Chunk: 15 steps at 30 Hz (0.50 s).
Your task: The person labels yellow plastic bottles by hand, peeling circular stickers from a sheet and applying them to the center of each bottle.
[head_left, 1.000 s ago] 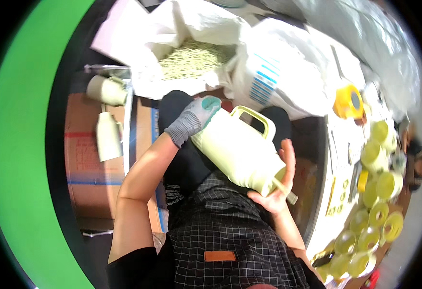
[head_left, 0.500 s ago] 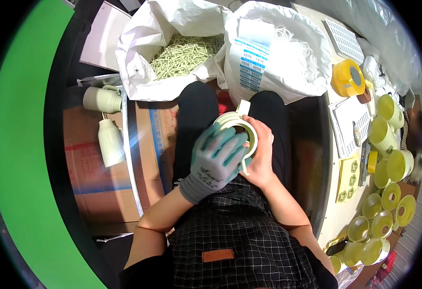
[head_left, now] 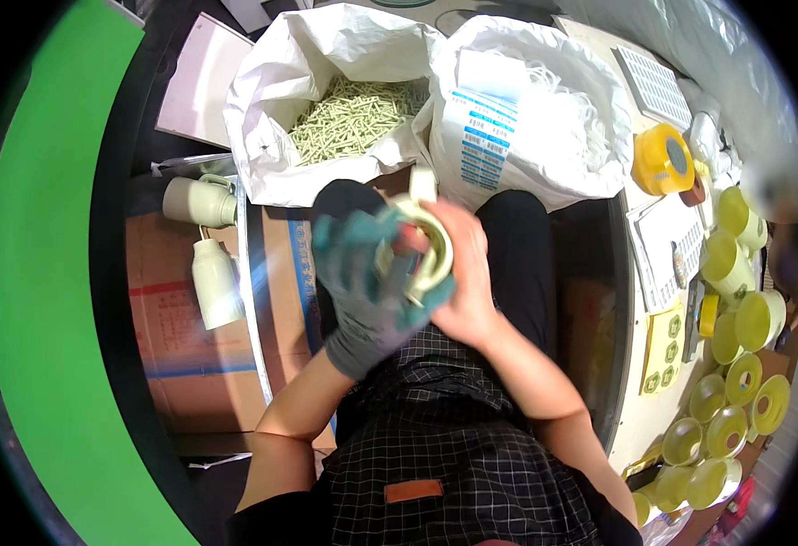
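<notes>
Where a black checked apron covers the lap, a small brown patch lies on the cloth. Just beyond it, between the knees, a pale green jug has its round mouth toward the camera and its handle pointing away from the body. The bare right hand curls around the jug's right side. The gloved left hand is at its left side, too blurred to tell whether it pinches anything. To the left, two more jugs, one above the other, lie over brown cardboard. To the right, a table holds papers, a yellow roll and a cluster of yellowish cups. Past the knees, a white bag contains short green sticks; touching it, another bag contains white loops.
</notes>
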Each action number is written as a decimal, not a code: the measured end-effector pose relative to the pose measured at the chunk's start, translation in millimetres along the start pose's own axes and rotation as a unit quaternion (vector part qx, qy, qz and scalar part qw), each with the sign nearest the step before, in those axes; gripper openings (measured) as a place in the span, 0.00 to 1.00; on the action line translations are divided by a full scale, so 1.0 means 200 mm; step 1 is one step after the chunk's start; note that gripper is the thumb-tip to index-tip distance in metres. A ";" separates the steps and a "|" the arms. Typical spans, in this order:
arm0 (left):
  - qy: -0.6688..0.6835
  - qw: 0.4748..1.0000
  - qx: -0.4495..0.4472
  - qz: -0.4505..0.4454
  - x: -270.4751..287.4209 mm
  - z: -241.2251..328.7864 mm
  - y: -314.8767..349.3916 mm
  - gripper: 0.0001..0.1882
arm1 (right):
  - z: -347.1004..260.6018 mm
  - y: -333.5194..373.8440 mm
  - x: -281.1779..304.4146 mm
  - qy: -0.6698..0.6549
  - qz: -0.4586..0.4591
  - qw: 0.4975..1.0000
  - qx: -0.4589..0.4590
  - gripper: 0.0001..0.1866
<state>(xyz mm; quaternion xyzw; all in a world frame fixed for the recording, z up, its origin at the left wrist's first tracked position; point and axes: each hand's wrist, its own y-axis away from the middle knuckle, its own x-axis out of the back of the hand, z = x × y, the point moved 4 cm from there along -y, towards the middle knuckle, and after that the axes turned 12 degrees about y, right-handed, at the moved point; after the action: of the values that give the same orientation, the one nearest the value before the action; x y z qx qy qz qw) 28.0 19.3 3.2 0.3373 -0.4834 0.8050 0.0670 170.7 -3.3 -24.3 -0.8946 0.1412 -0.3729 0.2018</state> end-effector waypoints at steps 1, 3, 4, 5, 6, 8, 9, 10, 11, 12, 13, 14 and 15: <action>-0.033 0.998 0.047 0.010 0.03 -0.06 -0.05 0.52 | 0.00 -0.11 -0.04 -0.015 0.042 0.998 0.035 0.43; -0.058 0.994 0.042 0.081 0.02 -0.21 -0.14 0.52 | 0.00 -0.32 -0.13 -0.036 0.068 0.995 0.063 0.44; -0.064 0.992 0.062 0.087 0.02 -0.29 -0.17 0.54 | -0.01 -0.41 -0.15 -0.044 0.074 0.994 0.062 0.45; -0.066 0.992 0.050 0.095 0.02 -0.31 -0.20 0.54 | -0.01 -0.45 -0.15 -0.044 0.086 0.992 0.075 0.44; -0.068 0.992 0.037 0.103 0.01 -0.33 -0.23 0.55 | -0.01 -0.49 -0.15 -0.044 0.099 0.990 0.088 0.44; -0.043 0.992 0.031 0.110 -0.01 -0.34 -0.26 0.56 | -0.01 -0.51 -0.13 -0.039 0.115 0.988 0.101 0.44; -0.015 0.993 0.038 0.109 -0.03 -0.33 -0.26 0.56 | -0.01 -0.50 -0.10 -0.033 0.118 0.987 0.101 0.44; 0.015 0.993 0.044 0.107 -0.04 -0.31 -0.26 0.57 | 0.00 -0.48 -0.07 -0.026 0.123 0.987 0.100 0.44; 0.054 0.993 0.035 0.098 -0.05 -0.29 -0.26 0.59 | 0.00 -0.43 -0.02 -0.011 0.112 0.989 0.096 0.45; 0.079 0.993 0.034 0.081 -0.05 -0.24 -0.25 0.60 | 0.02 -0.37 0.01 0.016 0.082 0.992 0.092 0.47; 0.129 0.989 0.048 0.059 -0.08 -0.20 -0.17 0.60 | 0.04 -0.29 0.06 -0.006 0.035 0.995 0.094 0.47; 0.179 0.981 0.058 0.041 -0.10 -0.16 -0.11 0.60 | 0.05 -0.24 0.13 -0.026 -0.010 0.995 0.098 0.47; 0.229 0.970 0.081 0.021 -0.10 -0.11 -0.07 0.59 | 0.10 -0.19 0.21 -0.060 -0.092 0.992 0.063 0.44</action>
<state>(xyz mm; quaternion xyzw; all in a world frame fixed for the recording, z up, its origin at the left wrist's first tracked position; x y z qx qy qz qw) 39.2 48.6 -6.0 0.1378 -0.3952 0.8987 0.1312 218.1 18.4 7.3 -0.9101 0.0222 -0.3436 0.2306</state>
